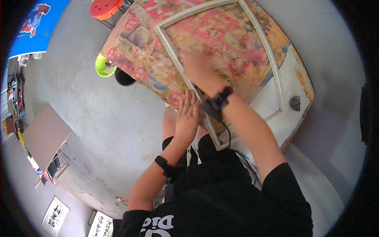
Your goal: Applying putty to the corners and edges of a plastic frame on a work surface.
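Both hands work at the left long side of the frame: the left hand [188, 111] lies spread, fingers extended across that side near the close corner, pressing rather than gripping as far as shows; the right hand [200, 72] is farther up the same side, too blurred to tell whether it grasps anything or touches the wood.

The frame [271, 58] lies flat on the desk [293, 75], directly ahead of the person. Its long axis runs away from the body, leaning left at the far end, so the left side slants from the near corner close to the lap up toward the far left. Most of the frame spreads ahead and to the right of the left hand. The key relation seems to be one hand behind the other along this slanted side, with the left nearer the close corner and the right nearer the far one. The right forearm crosses above the frame's near end.

Outward from there, a grey lump [295, 103] sits on the desk just right of the frame. Beyond the desk's left edge, on the floor, are a black bin [124, 78] and a green bucket [101, 68].
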`<action>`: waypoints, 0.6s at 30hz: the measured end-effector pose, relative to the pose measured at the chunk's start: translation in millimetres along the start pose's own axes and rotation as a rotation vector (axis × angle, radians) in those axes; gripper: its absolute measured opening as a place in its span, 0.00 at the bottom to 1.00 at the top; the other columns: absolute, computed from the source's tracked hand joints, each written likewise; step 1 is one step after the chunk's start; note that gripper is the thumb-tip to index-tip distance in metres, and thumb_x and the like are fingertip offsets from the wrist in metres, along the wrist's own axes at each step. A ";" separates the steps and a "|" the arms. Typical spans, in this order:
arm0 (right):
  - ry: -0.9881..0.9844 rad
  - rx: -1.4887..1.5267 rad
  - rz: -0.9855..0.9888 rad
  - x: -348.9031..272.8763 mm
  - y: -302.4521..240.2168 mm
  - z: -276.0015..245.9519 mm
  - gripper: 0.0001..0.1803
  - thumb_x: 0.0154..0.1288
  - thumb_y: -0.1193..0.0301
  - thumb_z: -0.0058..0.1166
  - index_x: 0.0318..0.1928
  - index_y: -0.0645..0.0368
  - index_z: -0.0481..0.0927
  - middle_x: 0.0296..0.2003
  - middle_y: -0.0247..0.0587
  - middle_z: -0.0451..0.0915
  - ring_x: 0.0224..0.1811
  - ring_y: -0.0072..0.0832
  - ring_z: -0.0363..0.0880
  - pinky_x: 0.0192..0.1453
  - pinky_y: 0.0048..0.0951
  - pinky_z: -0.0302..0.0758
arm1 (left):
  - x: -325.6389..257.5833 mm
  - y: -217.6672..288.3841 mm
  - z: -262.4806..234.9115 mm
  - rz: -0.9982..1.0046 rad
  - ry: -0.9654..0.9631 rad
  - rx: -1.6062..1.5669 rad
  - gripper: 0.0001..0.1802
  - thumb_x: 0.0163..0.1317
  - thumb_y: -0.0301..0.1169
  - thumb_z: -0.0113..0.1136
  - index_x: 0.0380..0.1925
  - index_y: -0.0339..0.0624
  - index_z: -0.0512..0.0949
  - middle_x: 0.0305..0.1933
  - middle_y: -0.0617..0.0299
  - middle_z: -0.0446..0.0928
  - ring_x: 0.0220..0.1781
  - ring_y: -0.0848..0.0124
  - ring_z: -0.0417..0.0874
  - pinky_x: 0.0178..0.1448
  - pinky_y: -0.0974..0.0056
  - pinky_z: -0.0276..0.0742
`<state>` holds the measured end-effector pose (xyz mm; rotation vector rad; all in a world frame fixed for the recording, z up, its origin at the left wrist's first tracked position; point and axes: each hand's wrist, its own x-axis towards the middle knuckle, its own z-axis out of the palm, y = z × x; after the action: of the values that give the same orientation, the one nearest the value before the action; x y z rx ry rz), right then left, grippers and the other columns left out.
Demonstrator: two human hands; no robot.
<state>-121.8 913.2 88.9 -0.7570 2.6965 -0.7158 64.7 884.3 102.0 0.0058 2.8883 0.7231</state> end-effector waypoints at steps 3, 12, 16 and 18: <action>0.022 -0.125 -0.080 56.1 -6.6 8.1 0.09 0.60 0.72 0.52 0.38 0.58 0.83 0.38 0.48 0.80 0.44 0.46 0.80 0.46 0.46 0.76 | 0.1 -2.1 3.4 0.026 -0.023 0.040 0.30 0.61 0.38 0.60 0.59 0.29 0.68 0.70 0.43 0.64 0.78 0.49 0.54 0.78 0.46 0.49; 0.063 0.009 -0.129 51.7 12.3 12.3 0.09 0.61 0.68 0.53 0.36 0.58 0.84 0.37 0.48 0.81 0.43 0.47 0.79 0.48 0.46 0.75 | 4.5 0.1 13.8 0.044 0.075 0.117 0.31 0.57 0.37 0.63 0.57 0.29 0.68 0.71 0.42 0.62 0.78 0.50 0.53 0.79 0.47 0.49; -0.083 -0.063 -0.189 -29.7 25.8 -3.5 0.09 0.61 0.67 0.53 0.37 0.55 0.84 0.36 0.45 0.80 0.42 0.47 0.79 0.51 0.45 0.73 | -1.1 -1.5 22.8 0.005 0.120 0.072 0.32 0.55 0.35 0.66 0.56 0.29 0.68 0.73 0.43 0.60 0.78 0.52 0.52 0.80 0.48 0.48; -0.027 0.010 -0.216 -75.9 39.3 -5.2 0.08 0.62 0.68 0.53 0.36 0.55 0.84 0.35 0.44 0.79 0.41 0.46 0.78 0.48 0.46 0.74 | -1.6 -0.9 27.4 0.019 0.139 0.090 0.32 0.54 0.35 0.66 0.56 0.30 0.68 0.73 0.44 0.59 0.78 0.52 0.52 0.80 0.47 0.47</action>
<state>-76.8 985.7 80.8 -1.0590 2.6105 -0.7591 70.7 896.2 78.1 -0.0061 3.0546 0.6193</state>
